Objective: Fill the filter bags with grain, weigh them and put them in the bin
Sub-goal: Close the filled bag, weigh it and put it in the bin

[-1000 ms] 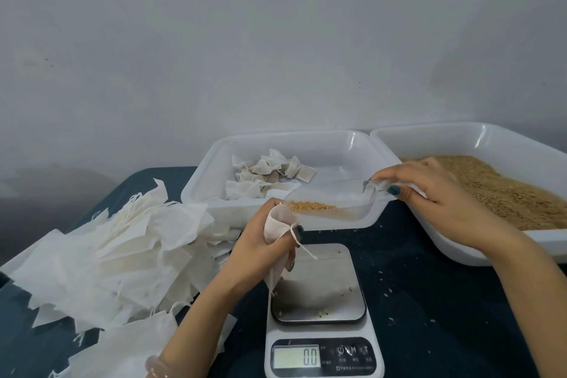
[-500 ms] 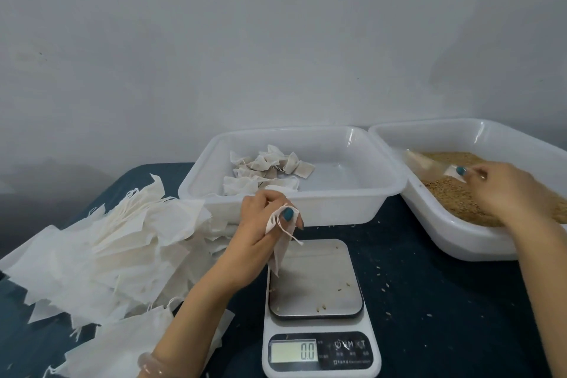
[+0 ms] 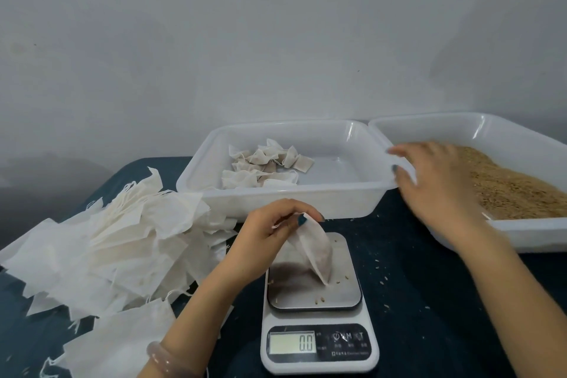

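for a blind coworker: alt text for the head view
A left hand pinches a filled filter bag over a scale reading 0.0; the open right hand hovers at the grain tray, beside a bin of filled bags.

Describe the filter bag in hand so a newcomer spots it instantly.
Find the white digital kitchen scale on the dark table. Over its steel platform the left hand pinches a white paper filter bag. Unlike the flat empty bags piled left, it hangs alone, bulging.

Dark teal polish coats the nails of my left hand (image 3: 268,235) and right hand (image 3: 441,184); a translucent pale-pink bangle (image 3: 158,357) rings my left wrist.
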The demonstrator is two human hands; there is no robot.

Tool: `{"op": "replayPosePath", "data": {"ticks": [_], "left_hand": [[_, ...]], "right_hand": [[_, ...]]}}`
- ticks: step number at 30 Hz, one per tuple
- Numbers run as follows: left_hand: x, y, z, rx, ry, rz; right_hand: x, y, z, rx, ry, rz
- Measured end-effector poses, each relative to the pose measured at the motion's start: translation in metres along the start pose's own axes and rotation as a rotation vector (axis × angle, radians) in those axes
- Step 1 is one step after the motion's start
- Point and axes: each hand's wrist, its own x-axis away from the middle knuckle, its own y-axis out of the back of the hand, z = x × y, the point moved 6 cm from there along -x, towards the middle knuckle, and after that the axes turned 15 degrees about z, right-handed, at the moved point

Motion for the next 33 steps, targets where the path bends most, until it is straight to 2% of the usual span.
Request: {"op": "replayPosePath", "data": {"ticks": [2,5,10,14,21,30,33], "left_hand": [[0.000,-0.001,0.006,0.007,0.031,0.006],[0.004,0.001,0.020,-0.008,0.094,-0.007],[0.009,0.008,0.033,0.095,0.169,-0.084],[0.012,0.009,0.033,0.027,0.181,-0.113],[0.016,0.016,0.036,-0.030,0.220,-0.208],[0.019,0.019,0.034,0.005,0.224,-0.200],[0.019,0.020,0.034,-0.060,0.253,-0.158]], "right_hand": [[0.007,-0.013,0.040,-0.171,0.201,0.044],[0.019,-0.044,0.076,-0.328,0.303,0.153],[0.032,-0.082,0.077,-0.433,0.261,0.126],[0.034,-0.091,0.054,-0.638,0.151,0.044],[0.036,-0.100,0.042,-0.605,0.153,0.019],[0.035,-0.101,0.038,-0.580,0.136,0.006],[0.035,-0.100,0.038,-0.598,0.151,-0.021]]}}
